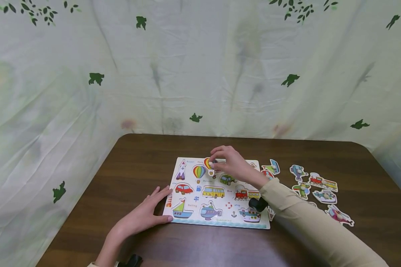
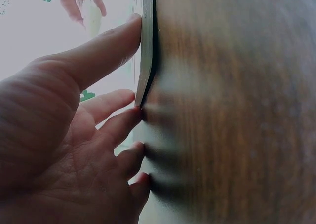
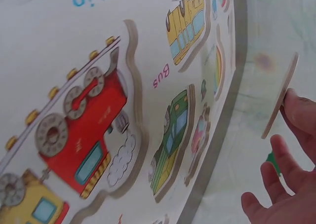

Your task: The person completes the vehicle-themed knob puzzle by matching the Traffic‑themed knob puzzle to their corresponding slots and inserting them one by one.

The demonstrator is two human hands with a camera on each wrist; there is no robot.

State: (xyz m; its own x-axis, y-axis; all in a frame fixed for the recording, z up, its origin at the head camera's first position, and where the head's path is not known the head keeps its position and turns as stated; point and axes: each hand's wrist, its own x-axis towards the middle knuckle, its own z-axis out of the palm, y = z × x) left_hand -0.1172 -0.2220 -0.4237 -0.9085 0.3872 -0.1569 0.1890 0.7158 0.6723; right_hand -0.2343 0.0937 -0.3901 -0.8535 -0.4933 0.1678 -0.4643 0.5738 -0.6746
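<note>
Above puzzle board [image 1: 195,215] — balloon piece [image 1: 206,163]; pinched in right hand [image 1: 233,163]

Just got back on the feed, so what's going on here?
A person's right hand holds a balloon piece raised off a picture puzzle board; it isn't placed yet. The left hand touches the board's near left corner. Loose vehicle pieces lie on the table to the right.

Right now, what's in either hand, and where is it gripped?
The right hand pinches the hot-air balloon piece, apparently by the knob on its face, partly covered by fingers. The left hand only touches the puzzle board along its edge.
</note>
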